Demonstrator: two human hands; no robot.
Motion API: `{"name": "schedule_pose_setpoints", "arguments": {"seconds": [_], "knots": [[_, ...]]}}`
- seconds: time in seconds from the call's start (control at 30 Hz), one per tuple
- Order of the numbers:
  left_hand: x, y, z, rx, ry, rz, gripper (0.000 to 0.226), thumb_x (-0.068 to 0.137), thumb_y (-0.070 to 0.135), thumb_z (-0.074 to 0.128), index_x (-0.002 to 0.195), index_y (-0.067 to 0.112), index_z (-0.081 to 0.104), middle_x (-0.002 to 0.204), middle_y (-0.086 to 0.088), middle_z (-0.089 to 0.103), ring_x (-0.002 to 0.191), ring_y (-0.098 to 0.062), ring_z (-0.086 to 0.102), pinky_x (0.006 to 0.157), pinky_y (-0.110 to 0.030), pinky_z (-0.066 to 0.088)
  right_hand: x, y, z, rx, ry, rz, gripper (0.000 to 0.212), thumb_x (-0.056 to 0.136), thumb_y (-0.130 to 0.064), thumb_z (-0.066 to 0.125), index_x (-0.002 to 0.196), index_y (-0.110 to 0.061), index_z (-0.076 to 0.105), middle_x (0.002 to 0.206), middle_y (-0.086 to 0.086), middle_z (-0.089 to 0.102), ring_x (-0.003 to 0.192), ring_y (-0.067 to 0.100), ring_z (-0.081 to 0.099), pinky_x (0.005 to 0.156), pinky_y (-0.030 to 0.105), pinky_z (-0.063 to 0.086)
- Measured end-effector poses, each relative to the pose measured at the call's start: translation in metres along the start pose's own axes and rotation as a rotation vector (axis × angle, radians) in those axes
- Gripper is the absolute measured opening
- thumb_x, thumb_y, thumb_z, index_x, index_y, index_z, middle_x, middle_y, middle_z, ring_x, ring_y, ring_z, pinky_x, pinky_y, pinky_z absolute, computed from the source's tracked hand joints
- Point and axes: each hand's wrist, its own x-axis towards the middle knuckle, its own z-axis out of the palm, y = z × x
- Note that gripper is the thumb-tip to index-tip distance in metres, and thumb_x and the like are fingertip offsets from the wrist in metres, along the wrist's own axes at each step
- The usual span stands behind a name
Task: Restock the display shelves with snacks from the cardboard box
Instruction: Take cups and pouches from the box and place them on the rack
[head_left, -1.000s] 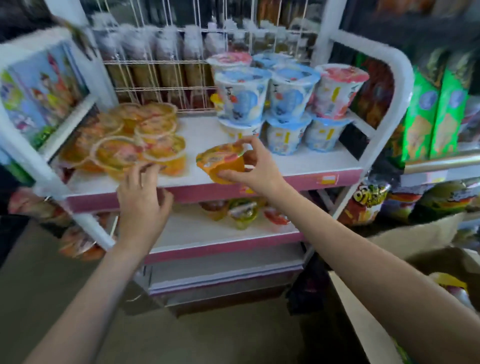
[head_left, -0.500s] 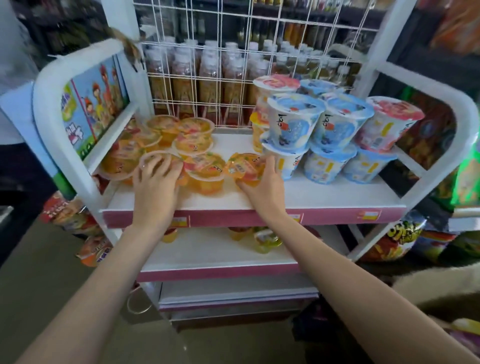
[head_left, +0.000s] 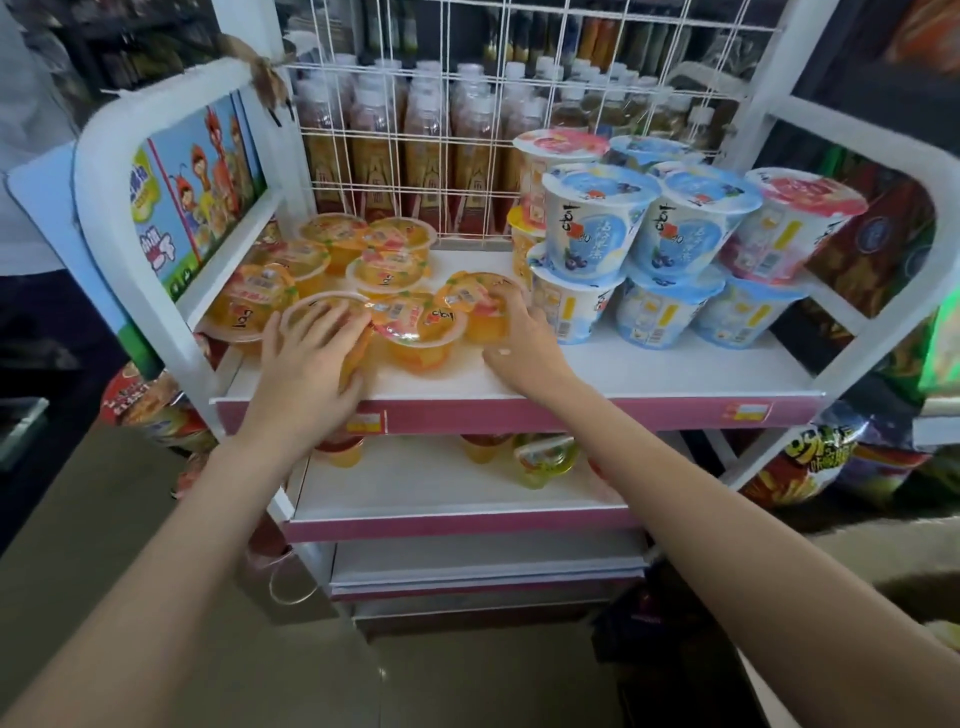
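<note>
Several orange jelly cups (head_left: 387, 270) crowd the left half of the white top shelf (head_left: 649, 371). My left hand (head_left: 306, 358) lies with spread fingers on the lid of the front-left jelly cup (head_left: 358, 358), thumb against its side. My right hand (head_left: 524, 338) holds a tilted orange jelly cup (head_left: 470, 304) that leans on the neighbouring cup (head_left: 421, 332); its fingers curl over the right rim and the thumb sits below it. A flap of the cardboard box (head_left: 883, 551) shows at the lower right.
Stacked blue and pink tubs (head_left: 649, 244) fill the shelf's right half. A wire grid (head_left: 467, 156) with bottles behind it backs the shelf. The lower shelf (head_left: 441, 493) holds a few jelly cups (head_left: 543, 460). Snack bags (head_left: 810, 462) stand at the right.
My right hand carried the orange cup from the shelf's front edge in beside the other cups. My left hand moved up onto the front-left cup's lid. The camera moved closer.
</note>
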Motion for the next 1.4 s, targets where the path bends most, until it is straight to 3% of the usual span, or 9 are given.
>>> {"name": "schedule_pose_setpoints", "arguments": {"seconds": [0.17,0.37,0.53,0.7,0.8,0.93,1.13,1.33,1.4], "knots": [[-0.015,0.074,0.008,-0.265,0.195,0.123,0.042,0.078,0.02,0.043,0.115,0.007,0.059,0.119,-0.01,0.054,0.112,-0.029,0.045,0.098,-0.043,0.032,-0.055,0.032,-0.047,0.009,0.017,-0.075,0.05,0.087,-0.012,0.058,0.133,-0.017,0.04,0.131,0.011,0.042,0.112,0.024,0.049,0.09,0.034,0.048],[-0.029,0.174,0.062,-0.473,0.015,0.31,0.037,0.078,0.019,0.042,0.108,0.006,0.06,0.11,-0.011,0.056,0.103,-0.02,0.049,0.086,-0.036,0.041,-0.148,0.13,-0.131,-0.134,0.198,0.026,0.037,0.087,-0.012,0.06,0.123,-0.014,0.053,0.118,0.007,0.052,0.106,0.014,0.051,0.088,0.027,0.045],[-0.053,0.262,0.116,-0.499,-0.237,0.443,0.03,0.08,0.01,0.051,0.108,0.008,0.06,0.109,-0.009,0.057,0.093,-0.027,0.058,0.08,-0.041,0.048,-0.245,0.253,-0.182,-0.163,0.131,0.521,0.044,0.086,-0.012,0.063,0.127,-0.009,0.048,0.118,0.012,0.05,0.107,0.026,0.052,0.088,0.031,0.043],[-0.072,0.357,0.162,-0.465,-0.451,0.427,0.043,0.083,0.007,0.054,0.126,0.014,0.049,0.121,-0.004,0.048,0.105,-0.023,0.054,0.092,-0.039,0.038,-0.321,0.372,-0.206,-0.154,-0.033,0.853,0.05,0.086,-0.019,0.064,0.13,-0.004,0.044,0.122,0.02,0.054,0.112,0.034,0.051,0.079,0.031,0.04],[-0.084,0.416,0.193,-0.452,-0.537,0.357,0.044,0.085,0.008,0.053,0.129,0.013,0.046,0.126,-0.005,0.046,0.11,-0.024,0.054,0.089,-0.038,0.038,-0.334,0.433,-0.207,-0.099,-0.186,0.863,0.044,0.086,-0.023,0.066,0.122,-0.001,0.053,0.113,0.019,0.062,0.105,0.033,0.059,0.073,0.028,0.047],[-0.115,0.471,0.242,-0.39,-0.732,0.215,0.047,0.089,0.014,0.053,0.134,0.015,0.039,0.13,-0.005,0.04,0.102,-0.027,0.055,0.082,-0.037,0.043,-0.339,0.496,-0.191,-0.06,-0.512,0.811,0.041,0.09,-0.02,0.059,0.128,-0.006,0.052,0.127,0.01,0.055,0.118,0.028,0.051,0.095,0.031,0.039],[-0.157,0.491,0.269,-0.294,-0.827,0.021,0.051,0.085,0.012,0.055,0.134,0.014,0.04,0.13,-0.009,0.044,0.111,-0.029,0.048,0.092,-0.037,0.038,-0.343,0.54,-0.123,-0.071,-0.867,0.648,0.051,0.088,-0.029,0.063,0.132,-0.009,0.048,0.134,0.01,0.051,0.121,0.024,0.049,0.094,0.026,0.037],[-0.165,0.485,0.27,-0.284,-0.782,-0.011,0.05,0.079,0.005,0.055,0.128,0.008,0.046,0.125,-0.015,0.048,0.109,-0.035,0.051,0.089,-0.042,0.043,-0.365,0.541,-0.049,-0.033,-0.858,0.64,0.052,0.083,-0.023,0.068,0.129,-0.007,0.048,0.123,0.017,0.057,0.114,0.031,0.054,0.089,0.033,0.044],[-0.167,0.481,0.274,-0.285,-0.761,0.012,0.048,0.076,0.005,0.054,0.124,0.005,0.049,0.118,-0.017,0.052,0.103,-0.037,0.054,0.088,-0.045,0.045,-0.367,0.538,-0.037,-0.095,-0.804,0.655,0.037,0.088,-0.013,0.06,0.123,-0.004,0.053,0.121,0.02,0.058,0.111,0.034,0.056,0.087,0.035,0.046]]}}
